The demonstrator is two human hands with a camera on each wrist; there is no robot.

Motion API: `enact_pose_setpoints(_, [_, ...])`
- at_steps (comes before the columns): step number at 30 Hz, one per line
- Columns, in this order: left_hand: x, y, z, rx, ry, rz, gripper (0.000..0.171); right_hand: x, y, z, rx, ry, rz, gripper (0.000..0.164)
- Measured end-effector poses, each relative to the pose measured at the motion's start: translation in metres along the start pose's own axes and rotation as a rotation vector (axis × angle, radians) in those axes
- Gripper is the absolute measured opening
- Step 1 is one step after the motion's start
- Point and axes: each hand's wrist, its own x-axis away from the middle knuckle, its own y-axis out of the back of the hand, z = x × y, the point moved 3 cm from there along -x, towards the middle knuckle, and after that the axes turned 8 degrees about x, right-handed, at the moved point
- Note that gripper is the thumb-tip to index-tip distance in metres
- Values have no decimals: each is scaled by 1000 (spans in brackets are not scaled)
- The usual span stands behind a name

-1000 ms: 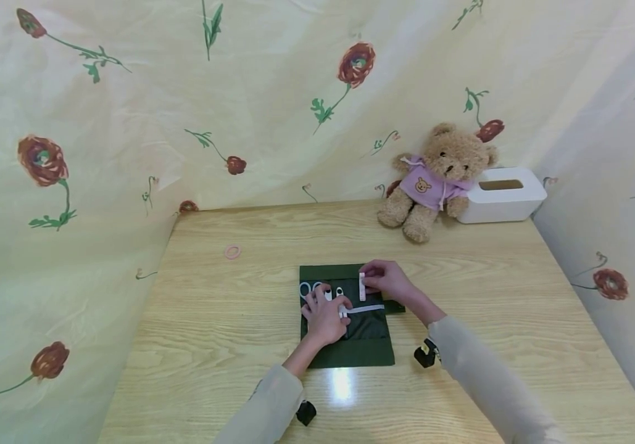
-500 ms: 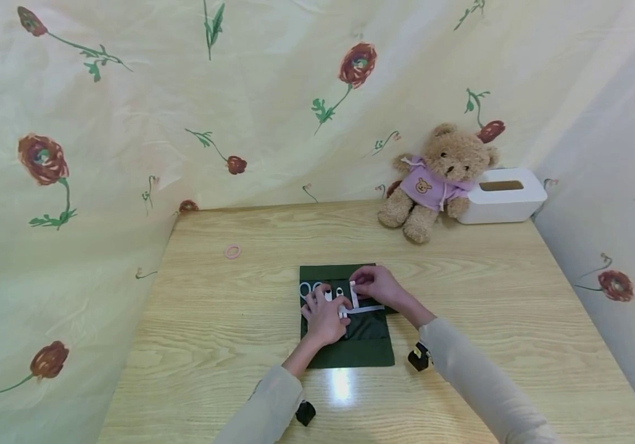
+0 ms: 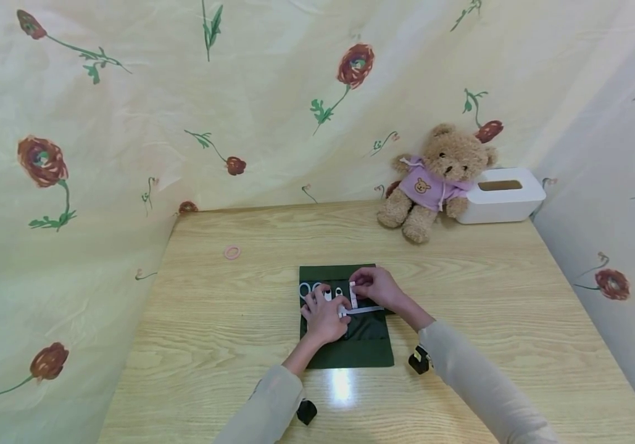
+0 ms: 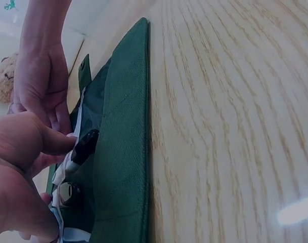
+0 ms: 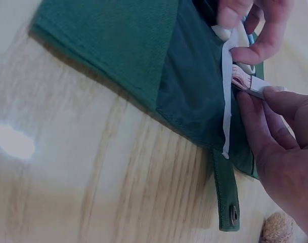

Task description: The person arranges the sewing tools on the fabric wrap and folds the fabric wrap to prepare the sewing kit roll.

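A green fabric case (image 3: 350,354) lies unfolded on the table, a white elastic strap (image 5: 226,116) running across its dark lining. In my right hand (image 3: 378,288), thumb and fingers pinch a folded tape measure (image 5: 257,87), white with pinkish layers. Its folded end is right at the elastic in the right wrist view. My left hand (image 3: 324,317) lies over the case's left part and pinches the elastic between thumb and finger. Light-blue scissor handles (image 3: 305,290) show beside the left fingers. A black-ended tool (image 4: 85,147) sits under the strap; the left hand partly hides the tools.
A snap tab (image 5: 227,197) sticks out from the case's right side. Farther back on the table are a pink ring (image 3: 232,252), a teddy bear (image 3: 428,185) in a purple top and a white tissue box (image 3: 508,206). Flowered cloth (image 3: 273,111) hangs behind.
My right hand has moved left and slightly toward me, bringing the tape measure down to the elastic; over the last half second it barely moves. The left hand has stayed in place.
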Motion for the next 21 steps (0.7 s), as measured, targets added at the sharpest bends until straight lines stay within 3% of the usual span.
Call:
enact_pose_setpoints(8, [-3,-8,-2,-34,14,-119,15,0,-2,-2,40,43,-9,14])
enact_pose_setpoints(21, [-4,-12,-3,-31,10,-181,17,2,-1,-1,117,35,35,14])
